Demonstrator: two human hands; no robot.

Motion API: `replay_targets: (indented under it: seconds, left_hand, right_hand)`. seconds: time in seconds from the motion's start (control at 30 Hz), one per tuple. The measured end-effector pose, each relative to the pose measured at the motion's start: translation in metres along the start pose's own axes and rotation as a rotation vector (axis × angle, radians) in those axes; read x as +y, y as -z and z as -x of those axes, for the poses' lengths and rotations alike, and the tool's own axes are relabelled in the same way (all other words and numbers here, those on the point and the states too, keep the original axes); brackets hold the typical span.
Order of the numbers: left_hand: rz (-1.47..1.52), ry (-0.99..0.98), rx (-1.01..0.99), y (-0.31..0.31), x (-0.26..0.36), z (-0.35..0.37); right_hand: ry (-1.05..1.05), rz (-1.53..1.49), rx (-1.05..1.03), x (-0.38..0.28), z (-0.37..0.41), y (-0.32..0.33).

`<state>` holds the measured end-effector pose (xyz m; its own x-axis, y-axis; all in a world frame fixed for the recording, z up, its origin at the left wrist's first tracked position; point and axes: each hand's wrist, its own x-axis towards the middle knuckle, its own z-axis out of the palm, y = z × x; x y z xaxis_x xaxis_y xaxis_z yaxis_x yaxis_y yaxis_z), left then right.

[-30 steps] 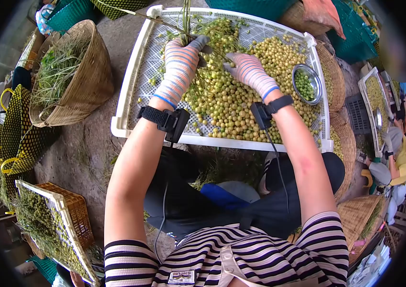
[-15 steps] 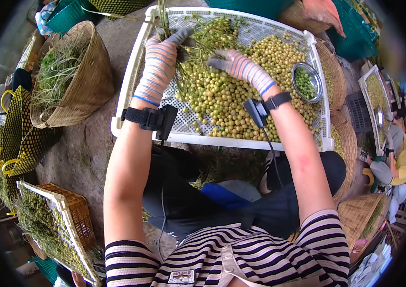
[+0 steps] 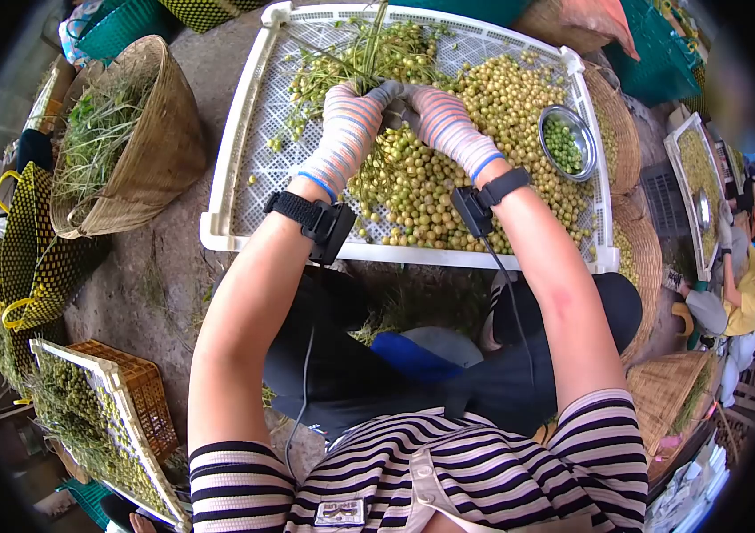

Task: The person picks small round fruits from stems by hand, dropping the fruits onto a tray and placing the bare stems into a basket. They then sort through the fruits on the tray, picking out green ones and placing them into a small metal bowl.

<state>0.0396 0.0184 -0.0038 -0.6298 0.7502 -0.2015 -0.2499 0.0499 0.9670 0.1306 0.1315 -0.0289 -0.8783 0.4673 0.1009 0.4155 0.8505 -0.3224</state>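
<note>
A white perforated tray (image 3: 244,133) holds a heap of small yellow-green berries (image 3: 448,169). My left hand (image 3: 348,124), in a striped glove, is shut on a bunch of green stems with berries (image 3: 355,62) over the tray's middle. My right hand (image 3: 435,115), gloved the same way, meets the left one and grips the bunch's lower end. Both wrists wear black bands with small devices. A small metal bowl (image 3: 567,142) of greener berries sits in the tray's right part.
A woven basket (image 3: 142,142) of stripped green stems stands left of the tray. A second tray (image 3: 93,417) of stemmed berries rests on an orange crate at lower left. Another person (image 3: 737,293) works at a tray on the right. Wicker baskets (image 3: 617,133) border the tray's right side.
My left hand swung from the tray's left edge back toward the middle with the bunch. My right hand rose to meet it, and both now hold the bunch.
</note>
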Motion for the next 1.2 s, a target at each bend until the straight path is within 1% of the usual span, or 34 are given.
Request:
replay_targets:
  seconds: [0.03,0.1,0.17,0.2,0.23,0.27,0.3,0.37,0.4,0.43,0.5,0.53,0.57,0.6,0.63,0.67,0.7,0.77,0.8,0.83,0.9,0.97,1.0,1.03,1.1,1.13,1.17,1.2]
  left_hand:
    - [-0.021,-0.003,-0.004,-0.001,-0.001,-0.001]
    - [-0.010,0.005,-0.014,0.000,-0.001,0.000]
    - [0.039,-0.008,0.001,-0.001,0.000,0.000]
    - [0.020,-0.003,0.014,0.002,0.000,-0.001]
    - [0.075,0.027,0.056,0.004,0.001,-0.003]
    - [0.064,0.009,0.042,0.007,0.003,-0.005]
    - [0.053,-0.006,0.029,0.008,0.003,-0.004]
    - [0.035,0.035,0.038,0.003,0.001,0.001]
    - [0.038,0.043,0.031,0.002,0.000,0.001]
    - [0.040,0.042,0.031,0.001,0.001,0.001]
    - [0.022,0.030,0.031,0.003,0.000,0.000]
    - [0.021,0.026,0.032,0.006,0.002,-0.001]
    - [0.064,-0.015,0.037,0.010,0.004,-0.003]
    - [0.106,-0.048,0.041,0.014,0.004,-0.002]
    - [0.101,-0.040,0.053,0.019,0.006,-0.002]
    - [0.109,-0.039,0.050,0.024,0.010,-0.003]
    - [0.115,-0.035,0.050,0.028,0.013,-0.002]
    - [0.100,-0.044,0.035,0.036,0.017,-0.003]
    - [0.134,-0.002,-0.011,0.038,0.017,-0.005]
    - [0.168,0.040,-0.061,0.037,0.017,-0.007]
    - [0.209,0.072,-0.100,0.031,0.021,-0.001]
    - [0.220,0.099,-0.154,0.028,0.025,0.001]
    - [0.261,0.044,-0.103,0.031,0.026,-0.001]
    - [0.262,0.040,-0.101,0.034,0.026,-0.001]
    - [0.142,0.013,0.003,0.039,0.031,0.007]
    - [0.139,-0.001,0.062,0.038,0.030,0.012]
    - [0.139,-0.001,0.067,0.043,0.029,0.011]
    - [0.183,-0.037,0.110,0.049,0.028,0.007]
  right_hand:
    - [-0.001,0.002,0.001,0.000,0.000,0.002]
    - [-0.125,0.187,-0.119,0.002,-0.001,0.005]
    - [-0.107,0.202,-0.153,0.008,-0.002,0.005]
    - [0.098,0.184,0.053,0.013,0.001,-0.003]
    - [0.303,0.164,0.265,0.021,0.002,-0.008]
    - [0.326,0.151,0.209,0.021,0.002,0.000]
    - [0.328,0.150,0.210,0.019,0.003,0.004]
    - [0.096,0.293,-0.047,0.015,0.006,0.012]
    - [0.064,0.342,-0.112,0.013,0.007,0.015]
    - [0.065,0.345,-0.112,0.012,0.008,0.018]
    - [-0.052,0.343,-0.256,0.002,0.012,0.032]
    - [0.009,0.329,-0.196,0.011,0.012,0.023]
    - [0.012,0.330,-0.192,0.022,0.011,0.022]
    - [0.084,0.274,-0.183,0.032,0.015,0.021]
    - [0.155,0.220,-0.172,0.041,0.017,0.020]
    - [-0.024,0.257,-0.330,0.042,0.015,0.026]
    - [-0.023,0.258,-0.328,0.046,0.019,0.026]
    - [0.094,0.324,-0.051,0.049,0.023,0.029]
    - [0.068,0.199,-0.113,0.045,0.015,0.029]
    - [0.064,0.200,-0.110,0.039,0.008,0.025]
    - [0.283,-0.432,-0.030,0.026,-0.003,0.018]
    - [0.139,-0.807,-0.256,0.018,-0.013,0.002]
    - [0.057,-0.920,-0.256,0.010,-0.011,-0.007]
    - [-0.101,-1.163,-0.356,0.008,-0.008,-0.011]
    - [0.106,-0.649,-0.284,0.001,-0.011,-0.006]
    - [0.005,-0.396,-0.413,0.002,-0.010,-0.001]
    - [-0.097,-0.139,-0.529,-0.008,-0.005,0.019]
    - [-0.177,-0.103,-0.640,-0.011,-0.006,0.029]
